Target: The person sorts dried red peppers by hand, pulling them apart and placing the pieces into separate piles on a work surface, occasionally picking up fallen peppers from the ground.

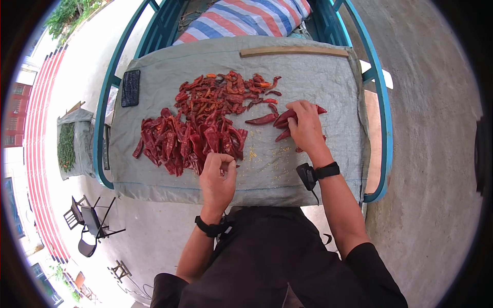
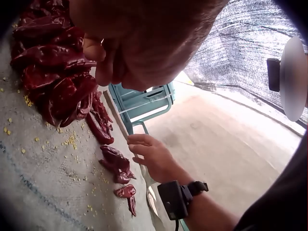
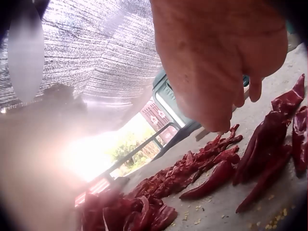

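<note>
My left hand [image 1: 215, 186] hovers at the near edge of a pile of split red chili peppers [image 1: 169, 143], its fingers loosely bent and the thumb close to them. No pepper shows in its grasp. My right hand [image 1: 307, 128] is over a few whole-looking dark red chili peppers [image 3: 262, 144] on the right of the cloth. Its fingers reach forward above them, relaxed; the left wrist view shows these fingers [image 2: 139, 144] nearly straight. One single red chili pepper [image 1: 261, 119] lies just left of that hand.
Grey woven cloth [image 1: 267, 182] covers the work surface, with yellow seeds [image 1: 251, 153] scattered on it. Thinner, shrivelled red peppers [image 1: 221, 92] lie behind the pile. A phone [image 1: 130, 88] is at the left, a wooden strip [image 1: 292, 51] at the back. Blue metal rails [image 1: 380, 102] flank the cloth.
</note>
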Demonstrator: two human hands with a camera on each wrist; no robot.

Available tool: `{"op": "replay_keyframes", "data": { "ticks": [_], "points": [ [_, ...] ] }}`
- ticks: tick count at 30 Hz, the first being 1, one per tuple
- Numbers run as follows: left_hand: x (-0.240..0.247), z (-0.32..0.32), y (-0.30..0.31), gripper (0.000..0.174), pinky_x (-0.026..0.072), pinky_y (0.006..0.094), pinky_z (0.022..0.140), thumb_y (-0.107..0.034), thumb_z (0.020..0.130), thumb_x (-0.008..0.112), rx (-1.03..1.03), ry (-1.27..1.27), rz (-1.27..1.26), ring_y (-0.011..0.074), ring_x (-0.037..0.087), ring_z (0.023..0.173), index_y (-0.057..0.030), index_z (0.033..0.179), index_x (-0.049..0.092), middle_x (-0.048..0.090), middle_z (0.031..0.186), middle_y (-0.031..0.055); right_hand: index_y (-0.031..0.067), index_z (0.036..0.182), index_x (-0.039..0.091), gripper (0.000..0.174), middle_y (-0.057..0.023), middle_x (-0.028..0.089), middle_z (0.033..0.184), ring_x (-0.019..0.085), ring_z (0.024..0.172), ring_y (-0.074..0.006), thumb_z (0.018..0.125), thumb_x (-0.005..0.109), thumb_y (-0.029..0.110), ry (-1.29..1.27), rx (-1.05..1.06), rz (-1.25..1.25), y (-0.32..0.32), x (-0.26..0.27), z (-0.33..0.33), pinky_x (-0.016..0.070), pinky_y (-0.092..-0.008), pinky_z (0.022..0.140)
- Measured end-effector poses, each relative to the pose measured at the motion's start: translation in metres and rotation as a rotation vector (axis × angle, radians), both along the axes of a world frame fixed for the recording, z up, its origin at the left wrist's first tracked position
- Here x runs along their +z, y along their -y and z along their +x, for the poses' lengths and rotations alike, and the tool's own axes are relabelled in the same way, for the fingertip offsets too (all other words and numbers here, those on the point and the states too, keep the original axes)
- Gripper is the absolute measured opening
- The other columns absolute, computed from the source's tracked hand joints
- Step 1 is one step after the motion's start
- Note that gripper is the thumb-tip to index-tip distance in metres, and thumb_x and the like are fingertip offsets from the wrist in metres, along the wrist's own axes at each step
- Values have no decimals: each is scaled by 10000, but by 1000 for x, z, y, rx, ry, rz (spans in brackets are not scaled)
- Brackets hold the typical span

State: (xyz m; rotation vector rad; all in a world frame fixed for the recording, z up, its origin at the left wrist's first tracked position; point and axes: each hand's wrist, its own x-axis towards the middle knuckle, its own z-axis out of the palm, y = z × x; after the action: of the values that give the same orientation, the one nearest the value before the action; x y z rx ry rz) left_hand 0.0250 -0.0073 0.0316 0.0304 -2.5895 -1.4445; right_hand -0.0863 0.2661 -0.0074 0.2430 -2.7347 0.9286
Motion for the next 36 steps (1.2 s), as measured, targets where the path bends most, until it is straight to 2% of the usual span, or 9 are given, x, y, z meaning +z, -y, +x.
{"op": "replay_keyframes", "data": {
  "ticks": [6, 9, 12, 16, 18, 24, 28, 31, 36],
  "points": [
    [-4, 2, -3, 167, 521, 337, 678, 74, 886, 740, -37, -4, 8, 197, 656, 722, -30, 998, 674, 640, 919, 81, 105, 1158, 724, 296, -106, 699, 1211, 580, 1308, -346, 877, 678, 23, -103, 191, 142, 39, -16, -12, 413, -547, 1139],
    [0, 3, -5, 167, 526, 345, 680, 73, 883, 741, -47, 9, 17, 201, 665, 727, -30, 996, 674, 648, 911, 82, 110, 1129, 733, 275, -78, 710, 1176, 584, 1319, -315, 878, 666, 20, -53, 234, 370, 43, -40, -12, 373, -564, 1178],
    [1, 5, -5, 164, 529, 349, 683, 68, 884, 741, -45, 23, 30, 204, 672, 734, -31, 994, 673, 654, 912, 82, 117, 1113, 737, 254, -71, 709, 1163, 588, 1303, -299, 880, 680, 35, -62, 209, 331, 40, -39, -7, 357, -584, 1174],
    [-7, 9, -4, 109, 482, 280, 677, 56, 933, 735, -46, 40, 59, 109, 610, 767, -9, 1011, 693, 661, 918, 48, 108, 1111, 738, 227, -82, 717, 1111, 616, 1230, -301, 892, 697, 64, -45, 173, 34, 35, -12, 6, 391, -537, 1135],
    [-6, 8, -5, 158, 510, 318, 690, 60, 899, 739, -54, 35, 58, 174, 654, 761, -26, 1020, 685, 664, 938, 71, 101, 1127, 741, 221, -95, 723, 1086, 655, 1144, -297, 909, 707, 85, 9, 172, -118, 29, 0, 12, 465, -486, 1065],
    [11, -5, -22, 218, 497, 259, 723, 35, 964, 732, 6, 35, 174, 116, 647, 849, -7, 1174, 691, 690, 1087, 53, 24, 1176, 731, 237, -49, 698, 942, 659, 812, -133, 1015, 658, 182, 613, 288, -743, 19, 27, 40, 536, -307, 740],
    [20, -12, -32, 245, 513, 259, 767, 6, 988, 730, -17, 75, 333, 112, 666, 908, -5, 1232, 712, 720, 1146, 57, 11, 1171, 728, 267, -9, 659, 896, 629, 792, -98, 1037, 639, 224, 725, 364, -748, 15, 44, 53, 524, -301, 739],
    [14, -11, -24, 216, 527, 276, 773, -20, 1001, 727, -207, 116, 167, 112, 673, 895, -6, 1217, 730, 747, 1098, 48, 14, 1174, 734, 266, -10, 665, 910, 635, 799, -89, 1032, 644, 220, 804, 404, -811, 16, 47, 58, 525, -292, 730],
    [12, -4, -28, 149, 532, 292, 746, -65, 993, 760, -225, 225, 203, 105, 664, 814, -8, 1126, 724, 748, 940, 24, 17, 1247, 701, 283, -15, 691, 1018, 659, 825, -92, 1013, 740, 172, 752, 262, -1028, 18, 36, 65, 548, -278, 739]
  ]
}}
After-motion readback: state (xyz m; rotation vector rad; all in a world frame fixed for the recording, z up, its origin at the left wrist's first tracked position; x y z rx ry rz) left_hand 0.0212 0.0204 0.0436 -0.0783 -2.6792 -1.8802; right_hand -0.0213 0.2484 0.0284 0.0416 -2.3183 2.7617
